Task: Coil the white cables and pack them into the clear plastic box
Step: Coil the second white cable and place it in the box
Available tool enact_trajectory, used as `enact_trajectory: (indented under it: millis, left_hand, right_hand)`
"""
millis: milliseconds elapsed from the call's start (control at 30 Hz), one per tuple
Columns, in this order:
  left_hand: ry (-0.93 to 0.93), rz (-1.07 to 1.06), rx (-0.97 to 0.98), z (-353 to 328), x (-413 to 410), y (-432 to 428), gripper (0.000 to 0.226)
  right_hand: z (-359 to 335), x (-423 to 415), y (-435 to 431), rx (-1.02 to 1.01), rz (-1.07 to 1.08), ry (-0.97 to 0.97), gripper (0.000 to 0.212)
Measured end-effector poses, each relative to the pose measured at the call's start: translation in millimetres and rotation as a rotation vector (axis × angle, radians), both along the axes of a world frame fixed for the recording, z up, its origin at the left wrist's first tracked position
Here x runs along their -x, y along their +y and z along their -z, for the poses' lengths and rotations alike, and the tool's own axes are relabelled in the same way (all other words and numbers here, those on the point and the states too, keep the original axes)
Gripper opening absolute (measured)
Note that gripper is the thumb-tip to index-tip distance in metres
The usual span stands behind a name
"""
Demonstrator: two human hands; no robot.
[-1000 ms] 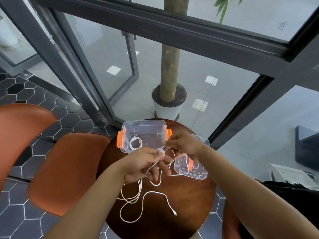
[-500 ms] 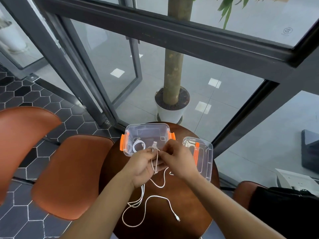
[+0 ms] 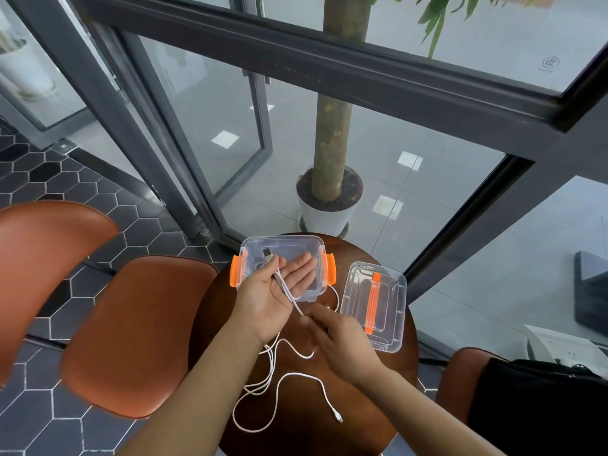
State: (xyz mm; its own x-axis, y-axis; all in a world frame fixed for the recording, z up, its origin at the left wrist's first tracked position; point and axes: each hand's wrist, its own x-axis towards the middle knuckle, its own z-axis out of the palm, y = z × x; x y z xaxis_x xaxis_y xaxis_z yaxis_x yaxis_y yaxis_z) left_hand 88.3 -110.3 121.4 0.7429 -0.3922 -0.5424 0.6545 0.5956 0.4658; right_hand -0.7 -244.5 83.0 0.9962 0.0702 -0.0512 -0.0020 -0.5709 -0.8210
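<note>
A round dark-brown wooden table [image 3: 368,406] carries a clear rectangular plastic box with orange side latches [image 3: 283,240] at its far edge, and the box's clear lid with an orange strip handle [image 3: 393,291] lies just beside it at the right edge. The left hand [image 3: 279,291] is held palm up over the open box with its fingers straight and loosely spread. A thin white cable [image 3: 287,293] lies across that palm, and its USB plug [image 3: 267,259] sticks out past the thumb side above the box interior. From the heel of the palm the cable runs down to the right hand [image 3: 339,340], which is back up and meets it with its fingertips; these are blurred, so whether they pinch the cable cannot be told. The rest of the cable trails in loose loops toward the near edge of the tabletop, ending in a small connector [image 3: 339,419]. Orange-brown padded chairs [image 3: 131,334] stand off the left edge.
</note>
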Motion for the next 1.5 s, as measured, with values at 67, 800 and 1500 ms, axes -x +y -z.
enact_trajectory:
  millis: [67,800,1500]
  left_hand:
    - [-0.013,0.002,0.026,-4.9,1.7,3.6,0.028]
    - [-0.209,0.520,-0.256,3.9,14.5,24.8,0.043]
    - [0.058,-0.046,-0.053,9.1,13.8,1.5,0.047]
  right_hand:
    - [6.7,3.0,-6.1,-0.126,-0.038,0.110,0.023]
    - [-54.6,-85.2,-25.9,0.036,-0.030,0.169,0.033]
    - [-25.7,-24.5,11.0,0.295,0.009,-0.221,0.026]
